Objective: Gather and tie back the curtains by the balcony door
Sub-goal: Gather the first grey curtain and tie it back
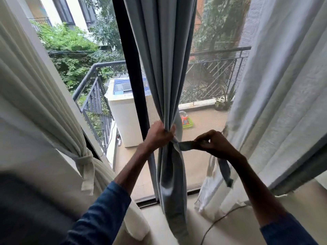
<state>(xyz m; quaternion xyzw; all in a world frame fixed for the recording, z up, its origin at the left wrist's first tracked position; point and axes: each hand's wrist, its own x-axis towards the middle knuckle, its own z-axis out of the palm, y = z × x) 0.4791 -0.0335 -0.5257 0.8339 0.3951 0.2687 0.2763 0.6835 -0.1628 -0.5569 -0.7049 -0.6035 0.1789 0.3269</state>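
Observation:
A grey-blue curtain hangs in the middle of the balcony door, bunched into folds. My left hand squeezes the bunch tight at waist height. A matching grey-blue tie-back strip runs from the bunch to the right, and my right hand pinches its free end and holds it taut. Another length of the strip hangs down below my right wrist. On the left, a cream curtain is gathered and bound with a knotted cream tie. A pale sheer curtain hangs loose on the right.
A dark door frame post stands just left of the grey curtain. Outside are a white washing machine, a metal railing, a green tray and a potted plant. A cable lies on the indoor floor.

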